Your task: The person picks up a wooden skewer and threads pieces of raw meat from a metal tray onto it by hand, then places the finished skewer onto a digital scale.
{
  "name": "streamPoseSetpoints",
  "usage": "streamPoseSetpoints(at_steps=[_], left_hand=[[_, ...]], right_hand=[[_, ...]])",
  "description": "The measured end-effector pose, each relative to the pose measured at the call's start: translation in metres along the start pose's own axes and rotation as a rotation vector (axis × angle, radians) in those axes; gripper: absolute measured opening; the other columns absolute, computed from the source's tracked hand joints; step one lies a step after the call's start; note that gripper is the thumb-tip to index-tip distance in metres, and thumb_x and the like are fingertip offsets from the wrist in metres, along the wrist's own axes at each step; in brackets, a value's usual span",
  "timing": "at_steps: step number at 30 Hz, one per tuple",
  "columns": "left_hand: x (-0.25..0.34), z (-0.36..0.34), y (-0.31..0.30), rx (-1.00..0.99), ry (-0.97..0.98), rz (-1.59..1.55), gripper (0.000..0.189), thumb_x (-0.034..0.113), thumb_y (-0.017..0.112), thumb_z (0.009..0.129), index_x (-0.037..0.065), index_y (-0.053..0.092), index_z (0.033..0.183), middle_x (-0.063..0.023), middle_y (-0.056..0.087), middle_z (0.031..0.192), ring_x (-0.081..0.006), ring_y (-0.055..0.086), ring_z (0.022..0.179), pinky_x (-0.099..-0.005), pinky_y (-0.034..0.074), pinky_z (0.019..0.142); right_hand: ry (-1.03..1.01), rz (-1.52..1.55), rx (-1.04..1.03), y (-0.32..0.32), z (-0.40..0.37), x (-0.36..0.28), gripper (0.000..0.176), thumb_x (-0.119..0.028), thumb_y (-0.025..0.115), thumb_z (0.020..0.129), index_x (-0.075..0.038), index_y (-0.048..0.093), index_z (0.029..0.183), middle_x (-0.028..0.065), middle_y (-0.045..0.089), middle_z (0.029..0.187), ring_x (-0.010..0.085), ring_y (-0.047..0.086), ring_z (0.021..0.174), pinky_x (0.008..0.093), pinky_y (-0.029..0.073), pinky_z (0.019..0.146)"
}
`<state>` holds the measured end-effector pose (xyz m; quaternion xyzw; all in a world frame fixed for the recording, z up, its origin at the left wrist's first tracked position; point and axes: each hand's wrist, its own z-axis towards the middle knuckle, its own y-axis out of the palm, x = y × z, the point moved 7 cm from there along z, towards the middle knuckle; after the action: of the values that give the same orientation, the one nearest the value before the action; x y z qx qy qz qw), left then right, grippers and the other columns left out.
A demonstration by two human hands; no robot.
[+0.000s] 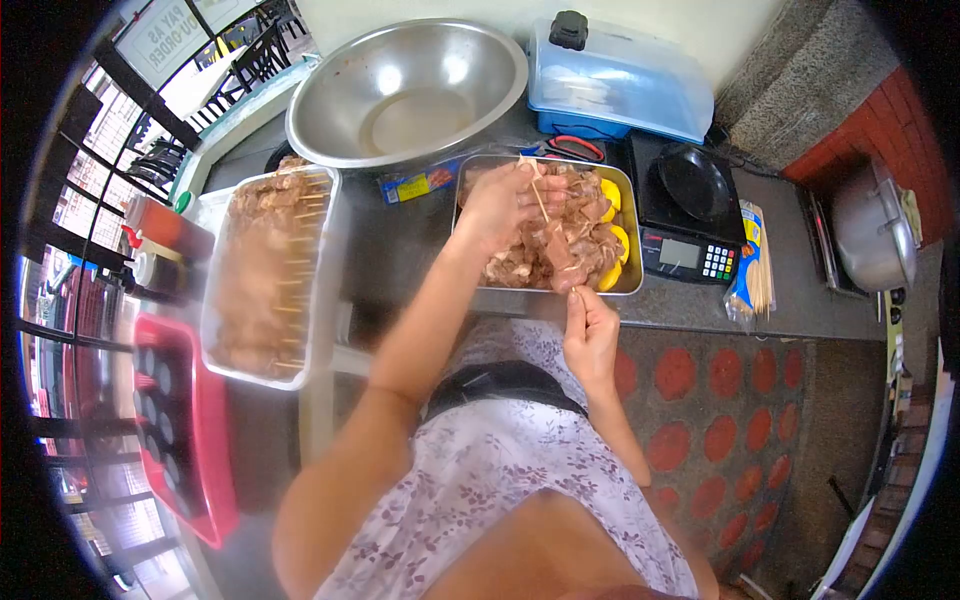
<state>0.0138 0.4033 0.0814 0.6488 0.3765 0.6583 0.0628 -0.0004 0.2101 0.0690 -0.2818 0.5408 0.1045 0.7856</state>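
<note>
A thin wooden skewer (pixel 540 193) slants over a metal tray (pixel 634 225) of raw meat pieces, with meat (pixel 566 262) threaded on its lower part. My left hand (pixel 497 208) holds the skewer's upper end, the bare stick lying across its fingers. At the tray's near edge, my right hand (pixel 590 335) pinches the skewer's lower end by the meat, thumb and finger pressed together. Loose meat (pixel 512 268) fills the tray beneath both hands. Yellow round pieces (pixel 612 270) line its right side.
Left stands a white tray (pixel 333 215) of skewered meat, above a pink tray (pixel 215 480). A big steel bowl (pixel 410 95) and a blue lidded box (pixel 620 85) sit behind. Right are a black scale (pixel 690 215), bare skewers (pixel 762 265) and a metal pot (pixel 870 225). Red-handled scissors (pixel 576 148) lie behind the meat.
</note>
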Motion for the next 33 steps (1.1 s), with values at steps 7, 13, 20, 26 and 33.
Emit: streamPoseSetpoints(at_steps=[7,13,20,26,33], left_hand=[[-0.001,-0.009,0.003,0.058,0.084,-0.028,0.022,0.019,0.041,0.097,0.002,0.054,0.099,-0.0198,0.066,0.099,-0.0284,0.063,0.095,-0.0385,0.047,0.089],[-0.029,-0.023,0.023,0.003,0.050,-0.081,0.020,0.017,0.042,0.096,0.002,0.055,0.093,-0.0189,0.066,0.097,-0.0250,0.064,0.093,-0.0353,0.049,0.085],[-0.040,-0.030,0.019,0.051,0.064,0.027,0.022,0.019,0.048,0.095,0.000,0.061,0.096,-0.0087,0.065,0.092,-0.0180,0.063,0.090,-0.0309,0.050,0.079],[-0.017,-0.038,0.022,0.090,-0.067,-0.037,0.028,0.024,0.051,0.095,0.000,0.063,0.100,-0.0068,0.065,0.097,-0.0118,0.061,0.088,-0.0269,0.050,0.074],[-0.020,-0.042,0.026,-0.054,0.024,0.279,0.022,0.019,0.060,0.090,0.001,0.065,0.103,-0.0050,0.067,0.094,-0.0097,0.062,0.081,-0.0232,0.049,0.069]], right_hand=[[-0.003,-0.058,0.017,0.000,-0.003,-0.015,0.019,-0.013,0.047,0.094,0.001,0.058,0.088,0.0016,0.036,0.055,0.0068,0.034,0.052,0.0282,0.030,0.046],[-0.043,-0.056,0.040,0.002,0.003,-0.025,0.018,-0.010,0.047,0.093,0.002,0.054,0.082,0.0068,0.036,0.055,0.0084,0.034,0.052,0.0298,0.031,0.046],[-0.101,-0.079,0.071,-0.001,0.015,-0.020,0.017,-0.009,0.047,0.092,0.000,0.054,0.080,0.0183,0.045,0.056,0.0210,0.045,0.046,0.0344,0.036,0.047],[-0.059,0.081,0.018,-0.003,0.021,-0.007,0.020,-0.013,0.046,0.095,0.001,0.058,0.087,0.0080,0.051,0.067,0.0111,0.045,0.065,0.0288,0.041,0.061],[-0.116,0.112,0.014,0.000,0.023,-0.004,0.020,-0.014,0.046,0.095,0.000,0.058,0.090,0.0085,0.052,0.068,0.0119,0.047,0.065,0.0292,0.042,0.061]])
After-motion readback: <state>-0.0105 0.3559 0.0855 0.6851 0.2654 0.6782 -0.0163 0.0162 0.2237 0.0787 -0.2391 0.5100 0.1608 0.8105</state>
